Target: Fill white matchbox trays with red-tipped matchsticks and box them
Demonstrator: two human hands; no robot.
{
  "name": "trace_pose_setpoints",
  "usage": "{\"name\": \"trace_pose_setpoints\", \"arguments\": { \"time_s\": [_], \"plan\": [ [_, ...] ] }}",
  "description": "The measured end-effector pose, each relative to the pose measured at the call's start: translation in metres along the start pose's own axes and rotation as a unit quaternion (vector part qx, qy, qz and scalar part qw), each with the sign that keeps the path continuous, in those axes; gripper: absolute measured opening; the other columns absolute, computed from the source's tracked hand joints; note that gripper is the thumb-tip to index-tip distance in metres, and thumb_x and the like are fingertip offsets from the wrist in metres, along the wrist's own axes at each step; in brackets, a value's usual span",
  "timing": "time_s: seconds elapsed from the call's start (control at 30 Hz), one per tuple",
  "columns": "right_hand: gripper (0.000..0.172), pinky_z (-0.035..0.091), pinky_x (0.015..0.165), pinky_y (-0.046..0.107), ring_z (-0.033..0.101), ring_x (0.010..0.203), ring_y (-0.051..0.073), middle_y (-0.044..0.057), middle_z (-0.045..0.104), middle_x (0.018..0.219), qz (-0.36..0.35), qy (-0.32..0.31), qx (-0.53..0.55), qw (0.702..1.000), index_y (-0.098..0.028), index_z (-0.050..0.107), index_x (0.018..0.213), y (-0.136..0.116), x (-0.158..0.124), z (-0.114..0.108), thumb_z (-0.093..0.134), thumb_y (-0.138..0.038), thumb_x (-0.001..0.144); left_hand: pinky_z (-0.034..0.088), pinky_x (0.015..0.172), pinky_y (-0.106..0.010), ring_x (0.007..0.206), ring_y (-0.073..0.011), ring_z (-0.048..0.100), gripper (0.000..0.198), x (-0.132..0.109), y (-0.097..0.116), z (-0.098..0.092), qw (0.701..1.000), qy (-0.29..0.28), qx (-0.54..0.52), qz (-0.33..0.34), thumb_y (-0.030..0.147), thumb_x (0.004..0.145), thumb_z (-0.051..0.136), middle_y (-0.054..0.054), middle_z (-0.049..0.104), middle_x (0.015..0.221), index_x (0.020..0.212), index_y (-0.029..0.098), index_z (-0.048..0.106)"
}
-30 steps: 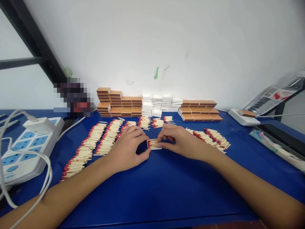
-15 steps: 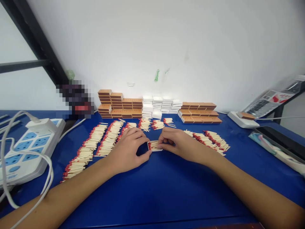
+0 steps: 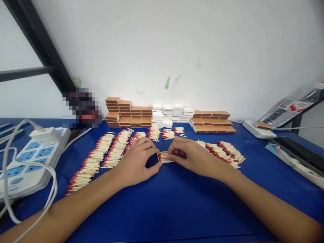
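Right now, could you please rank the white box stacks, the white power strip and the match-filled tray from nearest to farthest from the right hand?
In the head view, from the right hand:
1. Match-filled tray: at its fingertips, between both hands.
2. White box stacks: beyond it, by the wall.
3. White power strip: at the far left.

No wording is legible: small red characters on the brown matchboxes [image 3: 136, 120] along the tabletop's [image 3: 162, 209] back edge, and print on the plastic package's label [image 3: 295, 105] near its back right corner, stay unreadable.
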State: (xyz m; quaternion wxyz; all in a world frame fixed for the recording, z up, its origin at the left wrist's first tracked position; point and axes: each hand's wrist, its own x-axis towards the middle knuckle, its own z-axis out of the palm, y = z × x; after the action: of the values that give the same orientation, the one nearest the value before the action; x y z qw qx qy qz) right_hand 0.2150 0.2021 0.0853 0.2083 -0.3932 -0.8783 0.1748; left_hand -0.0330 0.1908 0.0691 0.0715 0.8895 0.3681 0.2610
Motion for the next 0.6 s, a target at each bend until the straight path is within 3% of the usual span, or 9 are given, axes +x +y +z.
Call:
{"name": "trace_pose_setpoints", "arguments": {
  "time_s": [0.2, 0.33, 0.47, 0.6],
  "plan": [
    [0.013, 0.042, 0.070, 0.033, 0.059, 0.078, 0.020, 0.006, 0.065, 0.091, 0.047, 0.080, -0.106, 0.990, -0.021, 0.070, 0.094, 0.044, 0.005, -0.019, 0.061, -0.028, 0.101, 0.045, 0.110, -0.051, 0.119, -0.0288, 0.060, 0.024, -0.002, -0.002, 0.000, 1.000, 0.010, 0.009, 0.004, 0.036, 0.095, 0.071, -0.007, 0.074, 0.109, 0.113, 0.020, 0.075],
    [0.010, 0.042, 0.071, 0.034, 0.060, 0.079, 0.022, 0.007, 0.066, 0.089, 0.079, 0.051, -0.131, 0.987, -0.021, 0.071, 0.095, 0.071, 0.006, -0.032, 0.065, -0.029, 0.097, 0.045, 0.111, -0.051, 0.119, -0.0291, 0.060, 0.025, -0.002, -0.003, 0.001, 1.000, 0.016, 0.016, 0.005, 0.037, 0.095, 0.070, -0.007, 0.074, 0.109, 0.112, 0.020, 0.075],
    [0.018, 0.045, 0.073, 0.033, 0.059, 0.082, 0.021, 0.007, 0.064, 0.095, 0.050, 0.014, -0.071, 0.996, -0.023, 0.072, 0.108, 0.065, 0.007, -0.028, 0.064, -0.035, 0.099, 0.045, 0.110, -0.050, 0.119, -0.0291, 0.061, 0.024, -0.002, -0.004, 0.001, 1.000, 0.016, 0.014, 0.005, 0.037, 0.095, 0.070, -0.007, 0.073, 0.109, 0.112, 0.020, 0.075],
    [0.019, 0.046, 0.074, 0.032, 0.059, 0.084, 0.020, 0.007, 0.063, 0.098, 0.019, -0.027, -0.030, 0.999, -0.023, 0.071, 0.104, 0.054, 0.008, -0.020, 0.053, -0.030, 0.103, 0.045, 0.110, -0.050, 0.119, -0.0286, 0.061, 0.024, -0.002, -0.003, 0.002, 1.000, 0.015, 0.010, 0.008, 0.037, 0.095, 0.070, -0.007, 0.073, 0.109, 0.112, 0.019, 0.075]
  ]
}}
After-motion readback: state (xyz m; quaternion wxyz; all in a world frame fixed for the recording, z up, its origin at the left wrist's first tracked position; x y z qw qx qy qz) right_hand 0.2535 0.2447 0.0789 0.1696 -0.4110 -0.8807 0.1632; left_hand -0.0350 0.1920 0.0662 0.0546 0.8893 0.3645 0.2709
